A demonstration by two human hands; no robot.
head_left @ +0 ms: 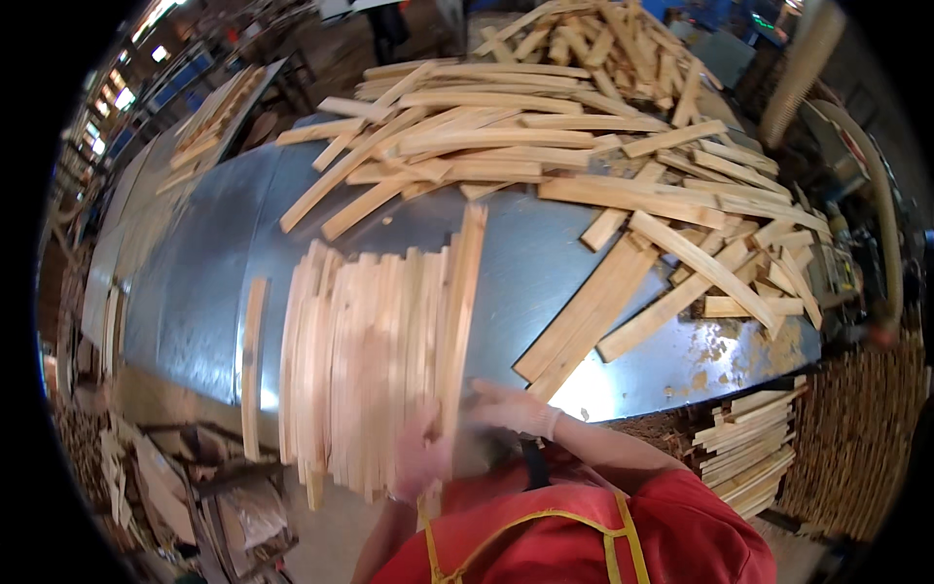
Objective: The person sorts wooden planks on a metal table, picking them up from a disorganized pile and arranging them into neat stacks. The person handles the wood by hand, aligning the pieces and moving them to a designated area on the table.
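Several narrow pale wooden strips (365,350) stand side by side in a tight row at the table's near edge. One longer strip (464,326) leans at the right end of that row, its far end sticking out past the others. My left hand (421,453), in a light glove, rests against the near part of the row beside the longer strip; motion smears its fingers. To the right of that strip is my right hand (514,409), also gloved, its fingers stretched out to the left and apart. Nothing shows in its grasp.
A large heap of loose wooden pieces (496,136) covers the far and right parts of the metal table (195,263). A single strip (254,365) lies left of the row. Stacked strips (749,448) stand below the table's right edge. A ribbed hose (800,73) hangs at the far right.
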